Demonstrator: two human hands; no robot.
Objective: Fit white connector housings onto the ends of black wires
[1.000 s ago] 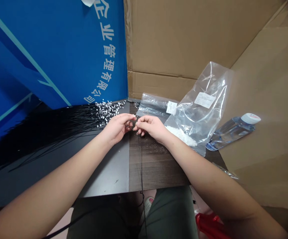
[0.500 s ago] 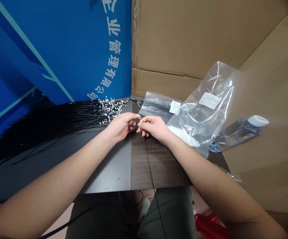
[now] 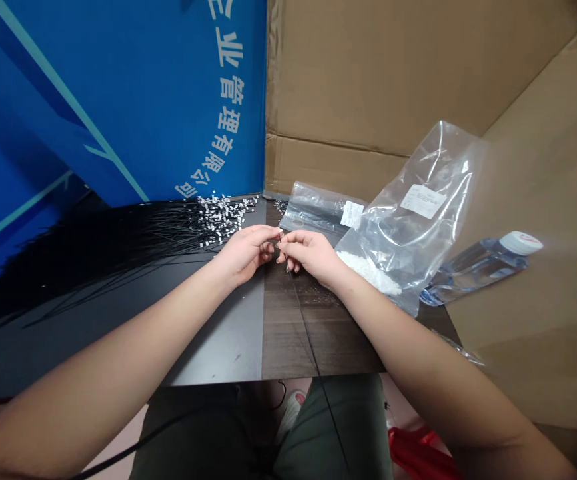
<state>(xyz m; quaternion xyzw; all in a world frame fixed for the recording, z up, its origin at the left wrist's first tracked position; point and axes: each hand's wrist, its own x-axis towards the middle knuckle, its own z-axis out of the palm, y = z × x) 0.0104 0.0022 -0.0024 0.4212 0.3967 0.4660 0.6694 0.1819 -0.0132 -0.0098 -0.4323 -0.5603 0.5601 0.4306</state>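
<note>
My left hand [image 3: 248,255] pinches a tiny white connector [image 3: 280,232] between thumb and forefinger. Close beside it, my right hand [image 3: 308,255] pinches a thin black wire [image 3: 307,333] just below that connector. The wire's tail hangs from my fingers across the table edge and down over my lap. Whether the wire end sits inside the connector is too small to tell. Left of my hands lies a big bundle of black wires [image 3: 98,250] with white connectors [image 3: 221,217] on their ends. A clear plastic bag [image 3: 408,227] holding loose white connectors [image 3: 368,270] lies by my right wrist.
A flat clear bag [image 3: 313,208] with a label lies behind my hands. On the right, a water bottle [image 3: 483,267] lies tilted against the cardboard wall [image 3: 533,300]. A blue panel [image 3: 168,87] stands behind the wires. The table's front edge is near my lap.
The lower part of the black wire has swung a little to the right. Both hands keep nearly the same place and pinch. The view has shifted slightly.
</note>
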